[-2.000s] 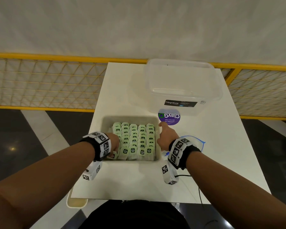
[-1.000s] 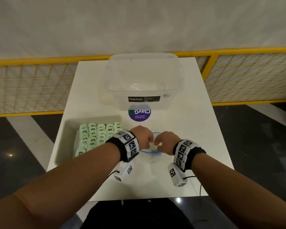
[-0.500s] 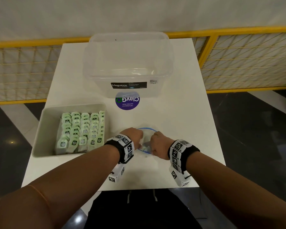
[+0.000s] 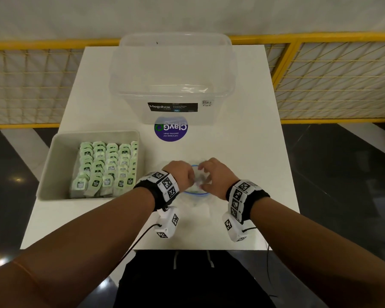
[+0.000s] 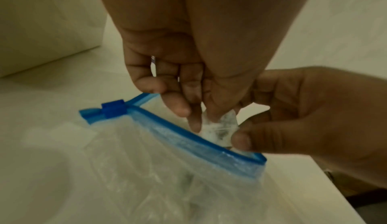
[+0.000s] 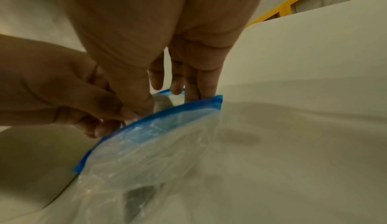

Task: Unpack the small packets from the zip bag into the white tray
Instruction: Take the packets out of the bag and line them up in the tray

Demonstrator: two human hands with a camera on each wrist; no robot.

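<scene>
The white tray (image 4: pixel 60 156) sits at the table's left, with rows of small green packets (image 4: pixel 107 167) standing in it. To its right, a clear zip bag (image 4: pixel 195 193) with a blue zip rim lies on the table between my hands. My left hand (image 4: pixel 182 174) grips the bag's rim (image 5: pixel 146 111) at the open mouth. My right hand (image 4: pixel 212 174) has its fingers in the mouth, and its thumb and fingers pinch a small pale packet (image 5: pixel 217 130). In the right wrist view, that packet (image 6: pixel 162 101) shows just above the rim. More contents show dimly through the bag (image 6: pixel 157 144).
A large clear Megabox container (image 4: pixel 171 74) stands at the back of the white table, with a round purple sticker (image 4: pixel 171 130) in front of it. A yellow mesh railing (image 4: pixel 333 74) runs behind. The table's near edge (image 4: pixel 142 247) is close to my body.
Both hands left the tray and moved right to the zip bag. They now hold its mouth open, with the right fingers reaching in. The head view shifted, so the tray appears further left.
</scene>
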